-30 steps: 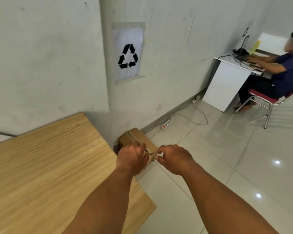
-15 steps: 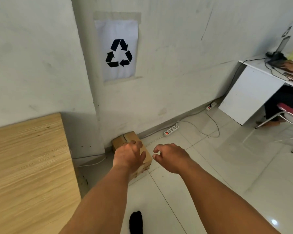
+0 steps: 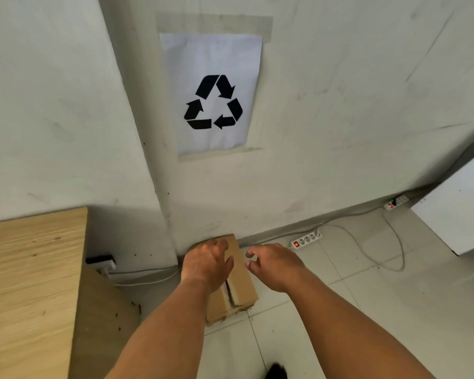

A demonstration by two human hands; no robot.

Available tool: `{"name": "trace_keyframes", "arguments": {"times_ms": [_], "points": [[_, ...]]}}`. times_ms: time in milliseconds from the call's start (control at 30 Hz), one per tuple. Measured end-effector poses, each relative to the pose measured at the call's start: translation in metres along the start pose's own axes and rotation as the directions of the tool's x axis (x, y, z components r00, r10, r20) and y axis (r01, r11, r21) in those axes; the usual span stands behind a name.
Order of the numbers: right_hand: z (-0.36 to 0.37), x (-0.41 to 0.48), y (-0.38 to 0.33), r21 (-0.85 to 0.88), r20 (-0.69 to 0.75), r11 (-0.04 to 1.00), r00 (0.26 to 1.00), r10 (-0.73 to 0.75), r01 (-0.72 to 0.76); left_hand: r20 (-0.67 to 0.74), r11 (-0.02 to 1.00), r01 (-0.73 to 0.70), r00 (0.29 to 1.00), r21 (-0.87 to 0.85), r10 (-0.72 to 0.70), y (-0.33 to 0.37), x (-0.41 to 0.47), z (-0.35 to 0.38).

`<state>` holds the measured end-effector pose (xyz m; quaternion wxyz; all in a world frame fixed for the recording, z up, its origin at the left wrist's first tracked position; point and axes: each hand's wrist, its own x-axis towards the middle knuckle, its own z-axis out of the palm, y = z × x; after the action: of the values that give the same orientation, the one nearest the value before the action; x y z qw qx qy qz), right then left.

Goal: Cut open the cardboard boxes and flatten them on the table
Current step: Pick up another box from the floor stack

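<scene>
pale plaster walls are meeting at a corner above a tiled floor. far left of the fingers: wooden table (image 3: 33, 283), standing against the wall. between table and fingers: wall socket (image 3: 100, 262), with a white cable trailing along the skirting. above the fingertips: recycling sign (image 3: 212, 94), hanging taped to the wall. under the left-hand fingers: cardboard box (image 3: 241, 285), sitting on the floor tight in the corner, top seam gaping, not yet on the table. left hand (image 3: 205, 265) is reaching over the lid, fingers spread apart and gripping nothing; whether they are touching cannot be told. right hand (image 3: 274, 265) is hovering just beside the box's right edge, fingers loosely curled, apart, clamping nothing. right of the fingers: power strip (image 3: 306, 240), lying lit on the tiles. risk: a lift taken from the lid is likely pulling the split seam wider, so the box is sagging or dropping; the wall behind is leaving the fingers little room.
</scene>
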<state>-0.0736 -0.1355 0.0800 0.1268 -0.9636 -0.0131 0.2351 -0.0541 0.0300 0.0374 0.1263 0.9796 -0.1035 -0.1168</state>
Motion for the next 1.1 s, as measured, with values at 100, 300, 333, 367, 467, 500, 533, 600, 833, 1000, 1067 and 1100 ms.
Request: {"name": "trace_keyframes", "arguments": {"times_ms": [100, 300, 333, 367, 467, 500, 533, 600, 833, 1000, 1067, 1100], "points": [[-0.005, 0.038, 0.018, -0.028, 0.042, 0.998, 0.997, -0.062, 0.064, 0.009, 0.998, 0.070, 0.998, -0.002, -0.069, 0.004, 0.027, 0.009], [0.021, 0.121, 0.059, -0.053, 0.117, 0.990, 0.985, -0.127, 0.134, 0.096, 0.968, 0.249, 0.964, -0.011, -0.247, 0.004, 0.081, 0.054], [0.032, 0.136, 0.066, -0.053, 0.124, 0.989, 0.984, -0.131, 0.138, 0.120, 0.963, 0.271, 0.956, -0.013, -0.267, 0.002, 0.090, 0.068], [0.043, 0.150, 0.072, -0.050, 0.132, 0.989, 0.983, -0.131, 0.139, 0.149, 0.957, 0.290, 0.947, -0.018, -0.284, 0.000, 0.099, 0.083], [0.083, 0.195, 0.094, -0.043, 0.129, 0.991, 0.984, -0.124, 0.130, 0.211, 0.937, 0.349, 0.916, -0.002, -0.341, -0.011, 0.130, 0.134], [0.102, 0.212, 0.102, -0.046, 0.136, 0.991, 0.984, -0.116, 0.124, 0.236, 0.927, 0.374, 0.900, 0.013, -0.366, -0.017, 0.139, 0.156], [0.120, 0.228, 0.109, -0.050, 0.140, 0.992, 0.984, -0.108, 0.116, 0.256, 0.921, 0.389, 0.887, 0.034, -0.384, -0.024, 0.148, 0.178], [0.159, 0.258, 0.122, -0.054, 0.150, 0.993, 0.984, -0.092, 0.101, 0.299, 0.902, 0.424, 0.853, 0.083, -0.429, -0.039, 0.163, 0.225], [0.304, 0.353, 0.162, -0.104, 0.225, 0.994, 0.974, -0.004, 0.028, 0.429, 0.772, 0.634, 0.685, 0.049, -0.589, -0.096, 0.198, 0.390], [0.374, 0.398, 0.185, -0.023, 0.296, 0.984, 0.939, 0.176, -0.177, 0.467, 0.566, 0.817, 0.547, -0.115, -0.695, -0.119, 0.213, 0.464], [0.389, 0.409, 0.188, 0.083, 0.348, 0.963, 0.913, 0.213, -0.257, 0.471, 0.514, 0.835, 0.540, -0.195, -0.697, -0.123, 0.217, 0.477], [0.395, 0.411, 0.187, 0.130, 0.362, 0.954, 0.909, 0.206, -0.268, 0.471, 0.500, 0.836, 0.544, -0.229, -0.694, -0.124, 0.217, 0.480]]}}
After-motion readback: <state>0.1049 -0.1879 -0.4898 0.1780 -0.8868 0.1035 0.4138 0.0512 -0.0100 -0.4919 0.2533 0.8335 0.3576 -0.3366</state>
